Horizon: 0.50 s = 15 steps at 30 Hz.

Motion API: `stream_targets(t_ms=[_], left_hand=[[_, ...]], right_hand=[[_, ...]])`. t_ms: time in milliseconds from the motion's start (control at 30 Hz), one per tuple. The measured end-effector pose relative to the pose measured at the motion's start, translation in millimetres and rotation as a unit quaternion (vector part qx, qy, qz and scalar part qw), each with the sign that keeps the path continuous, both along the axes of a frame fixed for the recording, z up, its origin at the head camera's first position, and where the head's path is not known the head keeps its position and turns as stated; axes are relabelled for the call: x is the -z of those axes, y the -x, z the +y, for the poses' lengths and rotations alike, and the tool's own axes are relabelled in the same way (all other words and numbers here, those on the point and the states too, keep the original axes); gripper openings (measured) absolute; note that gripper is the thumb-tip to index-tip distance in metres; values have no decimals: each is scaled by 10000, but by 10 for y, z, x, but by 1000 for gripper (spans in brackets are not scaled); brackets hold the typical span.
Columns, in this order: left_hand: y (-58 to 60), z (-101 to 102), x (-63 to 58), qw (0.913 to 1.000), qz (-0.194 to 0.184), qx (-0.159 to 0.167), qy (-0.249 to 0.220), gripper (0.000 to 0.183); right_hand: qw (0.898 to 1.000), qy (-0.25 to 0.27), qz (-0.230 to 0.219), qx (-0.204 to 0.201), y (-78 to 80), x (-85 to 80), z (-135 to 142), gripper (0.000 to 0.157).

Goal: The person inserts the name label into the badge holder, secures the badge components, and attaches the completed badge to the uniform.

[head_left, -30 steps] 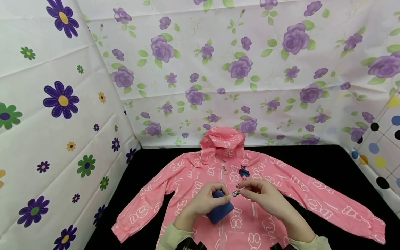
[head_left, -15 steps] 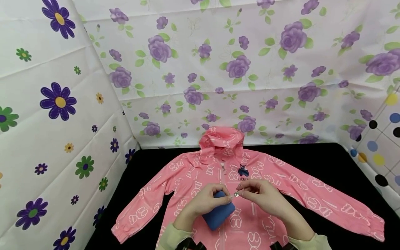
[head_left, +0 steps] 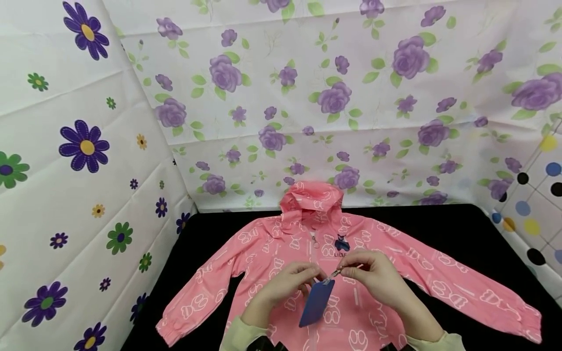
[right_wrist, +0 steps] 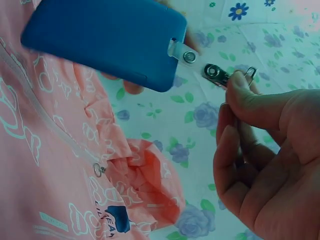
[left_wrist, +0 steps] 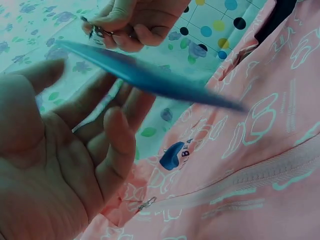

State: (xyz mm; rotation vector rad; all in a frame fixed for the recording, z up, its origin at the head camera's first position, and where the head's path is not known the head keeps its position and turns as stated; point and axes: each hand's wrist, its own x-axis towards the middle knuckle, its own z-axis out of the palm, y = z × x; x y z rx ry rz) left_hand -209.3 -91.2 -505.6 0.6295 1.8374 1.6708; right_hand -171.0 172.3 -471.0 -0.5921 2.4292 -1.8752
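A blue badge holder (head_left: pixel 317 303) hangs tilted over the pink jacket (head_left: pixel 274 234). Its clear strap with a snap (right_wrist: pixel 187 56) leads to a metal clip (right_wrist: pixel 216 74), which my right hand (head_left: pixel 373 273) pinches between thumb and index finger. My left hand (head_left: pixel 285 285) is beside the badge holder, palm visible in the left wrist view, with loosely bent fingers (left_wrist: pixel 120 135) just under and behind the card. No grip from that hand shows.
The jacket lies spread on a black tabletop (head_left: pixel 210 231), hood at the back and sleeves out to both sides. A zipper pull (head_left: pixel 314 239) is near the collar, beside a dark blue bear print (head_left: pixel 342 243). Flowered sheets (head_left: pixel 281 97) enclose the back and sides.
My left hand has let go of the badge holder, its fingers loosening. The holder has swung to a steeper hang from the clip; my right hand keeps its pinch at about the same place.
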Motion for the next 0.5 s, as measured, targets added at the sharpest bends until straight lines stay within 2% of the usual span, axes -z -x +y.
stream_targets(t_ms=[167,233,400,500], left_hand=[[-10,7,29,9989,443,-102,124,33],[-14,0,28,9985,549,45,35,35],[-31,-10,-5,9983,312,377,-332,37],[-42,8,-30,9983,255,297,-438,32]], right_hand=[[9974,492,476,-222,-6,40,27,11],[9958,625,581,-321,-4,48,33,11],[9941,764,567,-515,-2,35,33,11],[9951,694,467,-526,-3,15,34,12]])
